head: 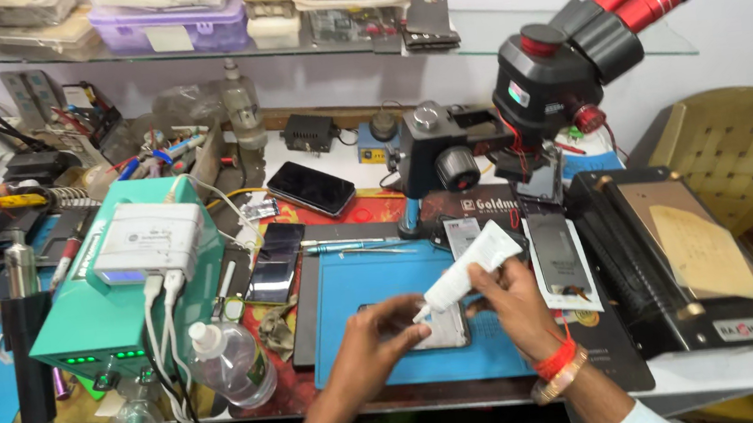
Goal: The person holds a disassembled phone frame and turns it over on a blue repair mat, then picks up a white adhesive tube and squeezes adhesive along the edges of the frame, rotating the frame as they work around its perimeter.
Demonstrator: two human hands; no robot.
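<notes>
My right hand (pixel 516 301) grips a white tube (pixel 472 266) tilted down to the left, its nozzle near the fingertips of my left hand (pixel 379 335). My left hand's fingers pinch at the tube's tip, over a phone (pixel 447 326) lying flat on the blue work mat (pixel 374 285). An orange bangle and thread sit on my right wrist. Part of the phone is hidden under both hands.
A black microscope with red eyepieces (pixel 564 55) stands behind the mat. A green box with a white charger (pixel 121 282) is at left, a clear bottle (pixel 230 359) beside it. Phones (pixel 310 187), tweezers (pixel 352 243) and a black machine (pixel 684 255) at right crowd the bench.
</notes>
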